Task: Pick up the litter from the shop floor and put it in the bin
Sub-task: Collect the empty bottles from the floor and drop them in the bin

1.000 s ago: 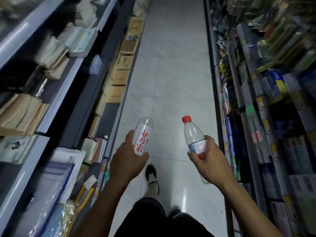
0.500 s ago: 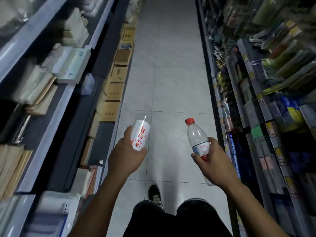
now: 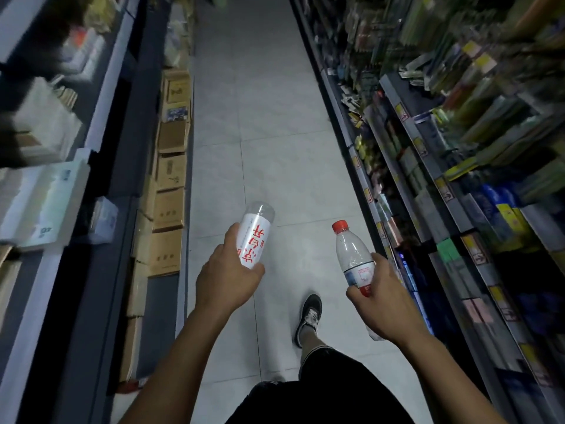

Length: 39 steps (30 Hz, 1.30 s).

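My left hand [image 3: 227,278] grips a clear plastic bottle with a white label and red characters [image 3: 254,237], held bottom end up and away from me. My right hand [image 3: 382,301] holds a clear plastic bottle with a red cap [image 3: 353,255], cap pointing up, its lower end hidden behind my palm. Both bottles hang in front of me above the grey tiled floor [image 3: 275,133] of a narrow aisle. No bin is in view.
Shelves of paper goods [image 3: 46,185] line the left, with a row of cardboard boxes [image 3: 169,191] along the floor edge. Packed stationery shelves [image 3: 458,148] run down the right. My right foot in a dark shoe [image 3: 308,316] is stepped forward on the tiles.
I have walked further along the aisle; shelves and boxes have slid toward me. Both hands keep their bottles in about the same pose. My right foot is now forward.
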Each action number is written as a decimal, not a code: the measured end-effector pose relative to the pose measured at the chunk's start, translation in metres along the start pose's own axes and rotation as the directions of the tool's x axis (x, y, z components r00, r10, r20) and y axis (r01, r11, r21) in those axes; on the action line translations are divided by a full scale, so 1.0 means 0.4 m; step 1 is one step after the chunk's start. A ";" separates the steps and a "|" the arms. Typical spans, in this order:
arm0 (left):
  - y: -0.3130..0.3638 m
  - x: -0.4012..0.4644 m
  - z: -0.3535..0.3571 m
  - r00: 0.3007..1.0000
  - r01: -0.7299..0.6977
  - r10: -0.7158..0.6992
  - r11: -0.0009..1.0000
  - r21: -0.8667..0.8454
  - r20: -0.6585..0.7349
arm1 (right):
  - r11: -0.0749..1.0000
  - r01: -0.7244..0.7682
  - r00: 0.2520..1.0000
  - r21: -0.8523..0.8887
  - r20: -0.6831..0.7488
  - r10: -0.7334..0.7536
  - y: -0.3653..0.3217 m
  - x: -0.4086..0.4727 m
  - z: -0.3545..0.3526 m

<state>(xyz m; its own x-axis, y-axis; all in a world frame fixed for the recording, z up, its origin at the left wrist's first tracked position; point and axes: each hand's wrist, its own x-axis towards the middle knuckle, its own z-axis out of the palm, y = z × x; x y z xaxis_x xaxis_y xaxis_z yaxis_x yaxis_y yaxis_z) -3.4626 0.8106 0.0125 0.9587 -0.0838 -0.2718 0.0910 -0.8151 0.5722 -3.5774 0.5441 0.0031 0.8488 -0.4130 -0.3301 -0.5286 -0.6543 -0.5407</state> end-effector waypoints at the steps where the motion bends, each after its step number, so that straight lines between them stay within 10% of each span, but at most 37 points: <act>1: 0.023 0.038 0.003 1.000 -0.007 0.007 1.000 0.007 0.001 | 1.000 0.000 1.000 0.011 0.001 0.000 -0.006 0.045 -0.010; 24: 0.197 0.716 -0.121 0.961 0.221 -0.219 0.975 -0.007 -0.171 | 0.942 0.303 0.945 -0.145 0.171 -0.278 -0.420 0.952 -0.130; 39: 0.254 1.385 -0.294 0.996 0.086 -0.086 0.996 -0.010 -0.014 | 0.964 0.158 0.987 -0.214 0.042 -0.152 -0.688 1.400 -0.140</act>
<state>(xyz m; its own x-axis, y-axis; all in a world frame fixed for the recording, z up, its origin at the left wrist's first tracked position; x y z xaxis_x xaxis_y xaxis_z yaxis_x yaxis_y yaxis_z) -2.8905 0.7490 0.0111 0.9510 -0.0056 -0.3092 0.1756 -0.8133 0.5547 -2.9568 0.4575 0.0104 0.9189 -0.2816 -0.2763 -0.3773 -0.8316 -0.4074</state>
